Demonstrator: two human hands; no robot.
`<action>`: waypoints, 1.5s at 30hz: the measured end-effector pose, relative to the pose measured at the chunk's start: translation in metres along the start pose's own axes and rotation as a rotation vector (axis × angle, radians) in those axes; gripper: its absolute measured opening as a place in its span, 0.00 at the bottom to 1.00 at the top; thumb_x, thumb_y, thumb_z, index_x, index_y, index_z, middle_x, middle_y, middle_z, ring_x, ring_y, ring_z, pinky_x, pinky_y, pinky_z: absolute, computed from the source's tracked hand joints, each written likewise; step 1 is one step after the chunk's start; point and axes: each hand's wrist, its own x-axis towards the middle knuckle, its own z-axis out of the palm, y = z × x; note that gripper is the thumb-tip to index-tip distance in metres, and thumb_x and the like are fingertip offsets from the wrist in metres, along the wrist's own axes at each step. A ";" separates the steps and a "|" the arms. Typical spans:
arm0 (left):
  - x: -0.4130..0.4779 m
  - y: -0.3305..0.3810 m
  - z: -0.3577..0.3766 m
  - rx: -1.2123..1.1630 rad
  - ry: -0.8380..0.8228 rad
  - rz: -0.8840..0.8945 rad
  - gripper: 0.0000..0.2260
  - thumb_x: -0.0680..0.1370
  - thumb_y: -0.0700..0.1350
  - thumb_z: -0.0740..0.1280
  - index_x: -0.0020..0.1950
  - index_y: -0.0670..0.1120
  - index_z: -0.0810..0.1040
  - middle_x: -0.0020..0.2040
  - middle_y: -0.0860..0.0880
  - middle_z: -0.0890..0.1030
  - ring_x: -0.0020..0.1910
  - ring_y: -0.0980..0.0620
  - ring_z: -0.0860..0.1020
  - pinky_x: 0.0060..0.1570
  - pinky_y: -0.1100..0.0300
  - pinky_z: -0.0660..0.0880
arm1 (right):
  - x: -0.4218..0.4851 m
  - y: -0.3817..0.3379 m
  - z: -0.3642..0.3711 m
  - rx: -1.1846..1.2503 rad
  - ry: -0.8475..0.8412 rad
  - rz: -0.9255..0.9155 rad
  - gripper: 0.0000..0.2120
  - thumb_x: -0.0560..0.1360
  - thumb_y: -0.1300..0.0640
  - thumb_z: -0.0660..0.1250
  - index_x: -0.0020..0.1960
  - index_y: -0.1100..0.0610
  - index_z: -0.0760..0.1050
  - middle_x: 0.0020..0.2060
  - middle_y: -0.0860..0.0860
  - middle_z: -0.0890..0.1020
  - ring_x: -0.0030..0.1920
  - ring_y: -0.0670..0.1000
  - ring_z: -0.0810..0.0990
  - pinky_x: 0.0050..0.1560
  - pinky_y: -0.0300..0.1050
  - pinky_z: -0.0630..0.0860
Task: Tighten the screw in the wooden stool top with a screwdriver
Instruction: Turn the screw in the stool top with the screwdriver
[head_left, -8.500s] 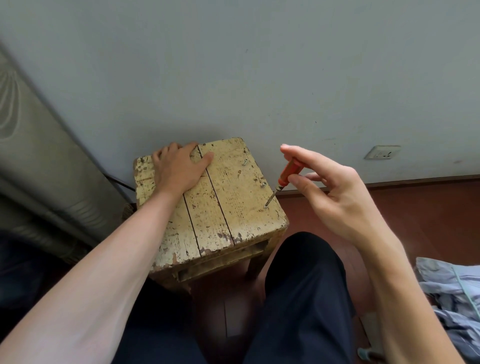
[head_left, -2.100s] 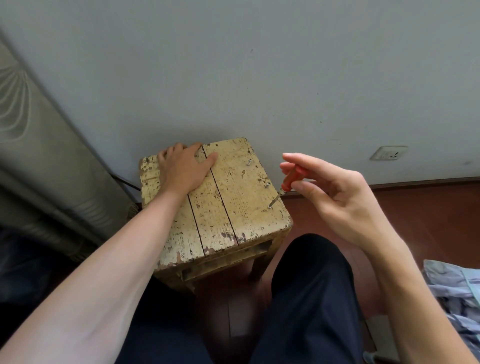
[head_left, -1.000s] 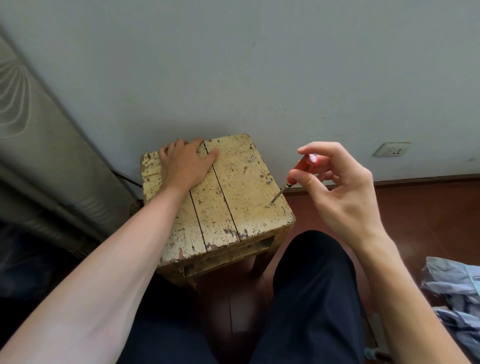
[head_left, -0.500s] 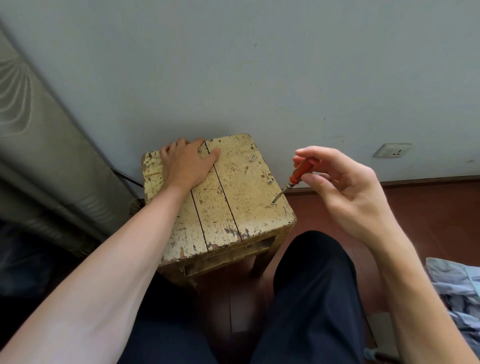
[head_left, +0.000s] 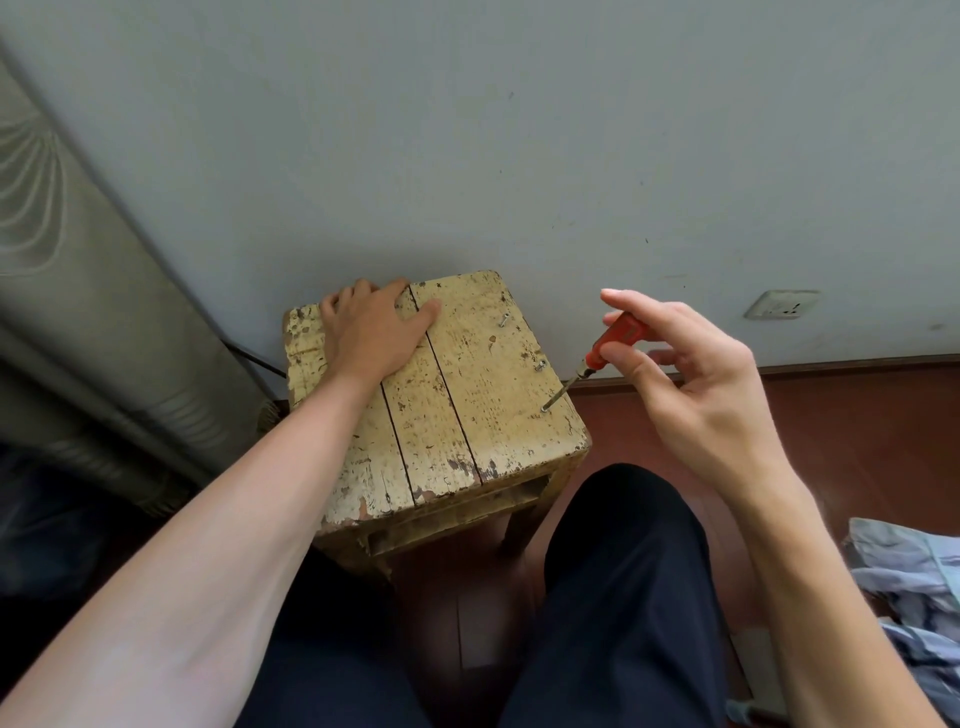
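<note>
A worn, yellow-painted wooden stool (head_left: 467, 395) stands against the wall, its top made of three planks. My left hand (head_left: 371, 327) lies flat on the far left part of the top, fingers spread. My right hand (head_left: 691, 384) pinches the red handle of a small screwdriver (head_left: 610, 340) between thumb and fingers. The thin metal shaft slants down to the left, and its tip sits on a screw (head_left: 545, 409) near the stool's right edge. Two more screws (head_left: 540, 365) stick up farther back along that edge.
The grey wall (head_left: 519, 156) rises right behind the stool, with a socket (head_left: 779, 305) low at the right. A grey ribbed hose or duct (head_left: 67, 312) runs along the left. My dark-trousered knees (head_left: 623, 571) flank the stool's front. Crumpled cloth (head_left: 914, 582) lies on the red-brown floor at the right.
My right hand's fingers have shifted around the red handle between frames while the tip stays on the same screw. My left hand has stayed flat on the stool.
</note>
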 end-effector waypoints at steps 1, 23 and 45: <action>0.000 0.000 0.000 0.000 -0.003 -0.002 0.35 0.76 0.75 0.52 0.76 0.57 0.71 0.68 0.45 0.76 0.69 0.43 0.70 0.70 0.46 0.60 | 0.000 0.002 -0.003 0.019 -0.043 -0.001 0.22 0.84 0.63 0.72 0.74 0.47 0.79 0.56 0.45 0.86 0.56 0.52 0.88 0.56 0.43 0.81; 0.000 0.001 -0.002 0.006 -0.013 -0.010 0.34 0.77 0.75 0.53 0.76 0.58 0.71 0.68 0.46 0.76 0.69 0.43 0.70 0.70 0.47 0.60 | 0.003 -0.004 0.005 0.039 -0.037 -0.023 0.19 0.81 0.59 0.75 0.69 0.44 0.83 0.54 0.45 0.86 0.55 0.50 0.87 0.53 0.37 0.77; 0.001 0.000 0.000 0.013 -0.007 -0.006 0.35 0.76 0.76 0.52 0.76 0.57 0.71 0.67 0.45 0.76 0.69 0.43 0.70 0.69 0.47 0.60 | -0.003 -0.001 -0.001 0.075 -0.089 -0.004 0.22 0.82 0.59 0.73 0.73 0.41 0.80 0.57 0.44 0.87 0.58 0.50 0.88 0.59 0.45 0.82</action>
